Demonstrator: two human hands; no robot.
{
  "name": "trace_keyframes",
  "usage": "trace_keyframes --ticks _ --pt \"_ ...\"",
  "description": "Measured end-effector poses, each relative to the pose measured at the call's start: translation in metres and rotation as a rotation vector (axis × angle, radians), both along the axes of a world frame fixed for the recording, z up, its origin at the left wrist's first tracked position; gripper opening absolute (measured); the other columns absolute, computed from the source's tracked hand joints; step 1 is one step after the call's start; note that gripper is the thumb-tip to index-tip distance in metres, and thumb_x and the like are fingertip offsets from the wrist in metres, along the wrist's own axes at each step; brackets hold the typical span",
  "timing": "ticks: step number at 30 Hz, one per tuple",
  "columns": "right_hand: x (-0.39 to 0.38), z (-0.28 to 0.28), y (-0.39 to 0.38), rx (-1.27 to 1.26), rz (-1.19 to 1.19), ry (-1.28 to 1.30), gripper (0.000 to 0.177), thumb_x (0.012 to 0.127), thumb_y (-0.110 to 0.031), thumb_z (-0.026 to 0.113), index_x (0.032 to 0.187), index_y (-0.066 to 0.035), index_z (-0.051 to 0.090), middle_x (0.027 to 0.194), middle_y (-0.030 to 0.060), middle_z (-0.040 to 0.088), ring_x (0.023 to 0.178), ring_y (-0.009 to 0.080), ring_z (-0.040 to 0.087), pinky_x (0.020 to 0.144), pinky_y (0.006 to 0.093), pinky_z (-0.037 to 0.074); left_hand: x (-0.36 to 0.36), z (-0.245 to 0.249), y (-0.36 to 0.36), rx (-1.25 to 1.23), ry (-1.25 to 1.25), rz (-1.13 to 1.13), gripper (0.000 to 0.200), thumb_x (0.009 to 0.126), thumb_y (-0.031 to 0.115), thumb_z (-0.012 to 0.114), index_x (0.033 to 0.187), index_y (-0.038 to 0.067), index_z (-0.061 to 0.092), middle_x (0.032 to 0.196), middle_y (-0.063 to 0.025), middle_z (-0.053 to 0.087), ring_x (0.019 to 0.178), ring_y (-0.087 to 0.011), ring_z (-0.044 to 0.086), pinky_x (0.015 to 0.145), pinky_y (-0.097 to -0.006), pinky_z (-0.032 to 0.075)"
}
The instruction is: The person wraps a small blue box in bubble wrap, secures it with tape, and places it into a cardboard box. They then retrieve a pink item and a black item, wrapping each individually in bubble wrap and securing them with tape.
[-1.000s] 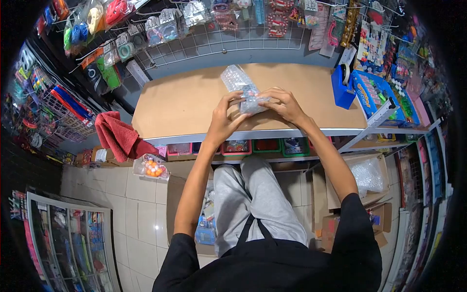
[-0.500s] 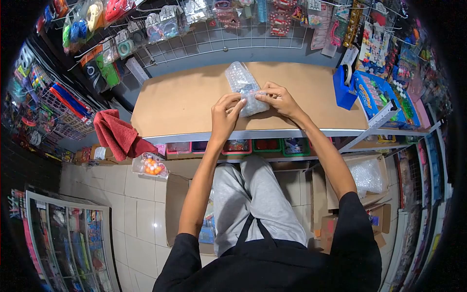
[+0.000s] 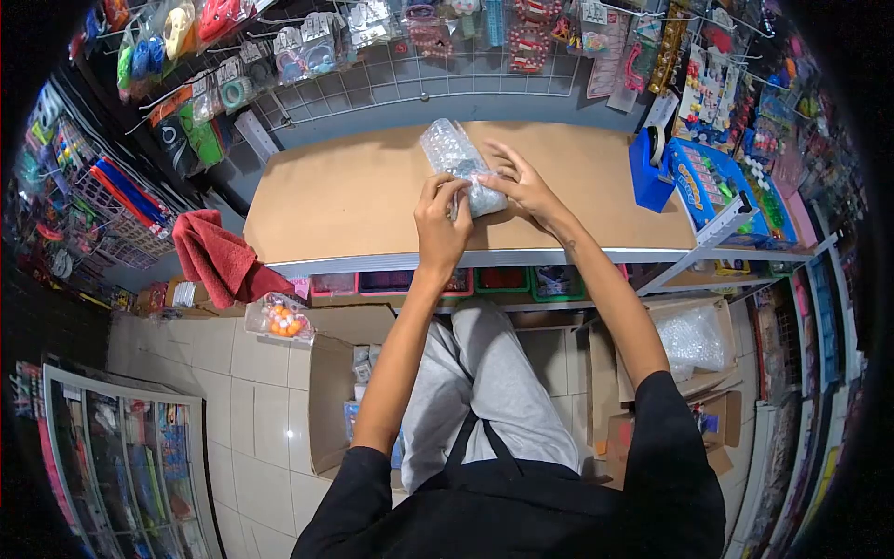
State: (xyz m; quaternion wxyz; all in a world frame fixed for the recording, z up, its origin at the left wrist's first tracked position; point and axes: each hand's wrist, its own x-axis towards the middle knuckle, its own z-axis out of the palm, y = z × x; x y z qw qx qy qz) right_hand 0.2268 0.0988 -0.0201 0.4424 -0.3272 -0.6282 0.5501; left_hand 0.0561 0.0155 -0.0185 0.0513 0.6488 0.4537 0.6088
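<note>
A bubble-wrapped package point(image 3: 449, 147) lies at a slant on the brown tabletop point(image 3: 335, 191). What is inside it cannot be made out. My left hand point(image 3: 441, 222) is closed, with thumb and fingertips gripping the near left part of the wrap. At the package's right side, my right hand point(image 3: 524, 189) has its fingers raised and spread, while its thumb rests on the wrap.
A blue tape dispenser point(image 3: 653, 172) and a blue display box point(image 3: 708, 191) stand at the table's right end. A red cloth point(image 3: 216, 256) hangs over the left corner. Hanging goods line the wire grid behind. Cardboard boxes point(image 3: 346, 447) and bubble wrap point(image 3: 691, 337) flank my legs.
The fingers of my right hand have lifted off the package and spread, leaving the thumb on it. My left hand has shifted slightly along the wrap. The whole view has moved a little.
</note>
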Motion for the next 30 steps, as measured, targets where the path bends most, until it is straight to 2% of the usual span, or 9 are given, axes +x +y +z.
trace_keyframes --ticks 4,8,10,14,19,22,27,28,30 --pt "0.005 0.017 0.005 -0.281 0.140 0.069 0.113 0.083 -0.021 0.086 0.161 -0.001 0.007 0.151 0.0303 0.040 0.130 0.0335 0.056 0.096 0.0403 0.057 0.000 -0.002 0.000 0.089 0.089 -0.001 0.024 0.085 0.009 0.075 0.105 -0.003 0.071 0.112 -0.0193 0.066 0.099 -0.0353 0.068 0.086 -0.0405 0.055" --pt "-0.003 0.022 0.001 -0.326 0.105 0.111 0.111 0.082 -0.014 0.087 0.158 0.005 0.009 0.143 0.0277 0.048 0.124 0.0314 0.060 0.090 0.0378 0.060 0.002 -0.007 -0.004 0.050 0.149 0.071 0.027 0.089 0.012 0.072 0.112 -0.002 0.069 0.121 -0.0226 0.066 0.112 -0.0402 0.064 0.098 -0.0486 0.049" --pt "-0.007 0.025 -0.009 -0.303 0.125 0.113 0.112 0.081 -0.013 0.088 0.158 0.005 0.008 0.138 0.0262 0.053 0.120 0.0306 0.062 0.090 0.0385 0.060 0.000 -0.011 -0.013 0.027 0.243 0.183 0.033 0.091 0.015 0.069 0.120 0.001 0.065 0.125 -0.0186 0.066 0.127 -0.0409 0.055 0.108 -0.0538 0.038" --pt "-0.018 0.018 -0.044 -0.178 -0.183 0.073 0.112 0.072 -0.015 0.094 0.151 0.006 0.018 0.130 0.0211 0.057 0.114 0.0288 0.064 0.088 0.0381 0.060 -0.005 -0.021 -0.021 -0.080 0.263 0.118 0.043 0.095 0.020 0.065 0.135 0.006 0.058 0.137 -0.0151 0.062 0.144 -0.0404 0.040 0.117 -0.0616 0.023" --pt "-0.021 -0.010 -0.052 0.085 -0.502 -0.080 0.114 0.068 -0.033 0.095 0.146 0.008 0.022 0.134 0.0283 0.054 0.114 0.0335 0.063 0.091 0.0372 0.056 -0.006 -0.017 -0.030 -0.074 0.338 0.030 0.058 0.095 0.027 0.066 0.145 0.003 0.048 0.151 -0.0196 0.049 0.146 -0.0405 0.038 0.118 -0.0604 0.022" --pt "-0.018 -0.003 -0.074 -0.004 -0.480 -0.018 0.114 0.068 -0.032 0.096 0.146 0.007 0.022 0.129 0.0280 0.057 0.113 0.0331 0.064 0.091 0.0374 0.056 -0.011 -0.008 -0.035 -0.124 0.427 -0.019 0.076 0.087 0.032 0.076 0.147 -0.001 0.044 0.156 -0.0230 0.041 0.145 -0.0410 0.039 0.117 -0.0553 0.029" --pt "0.006 0.003 -0.107 -0.054 -0.293 0.027 0.109 0.082 -0.028 0.088 0.152 0.002 0.010 0.110 0.0181 0.063 0.090 0.0193 0.069 0.079 0.0312 0.056 -0.028 -0.003 -0.019 -0.160 0.484 -0.144 0.076 0.080 0.024 0.082 0.143 0.001 0.047 0.153 -0.0226 0.043 0.141 -0.0417 0.044 0.112 -0.0475 0.042" --pt "0.017 0.016 -0.116 -0.181 -0.310 -0.052 0.099 0.086 -0.031 0.084 0.151 0.004 0.019 0.110 0.0160 0.064 0.087 0.0180 0.069 0.076 0.0282 0.055 -0.030 0.001 -0.017 -0.172 0.497 -0.176 0.074 0.081 0.022 0.082 0.143 0.001 0.048 0.153 -0.0226 0.043 0.140 -0.0422 0.044 0.112 -0.0473 0.043" --pt "0.044 0.002 -0.104 -0.064 -0.469 -0.224 0.080 0.087 -0.034 0.082 0.144 0.003 0.038 0.112 0.0152 0.064 0.095 0.0213 0.067 0.084 0.0324 0.054 -0.041 0.008 -0.012 -0.195 0.538 -0.290 0.071 0.082 0.018 0.080 0.144 0.005 0.047 0.156 -0.0191 0.040 0.143 -0.0404 0.041 0.116 -0.0462 0.040"
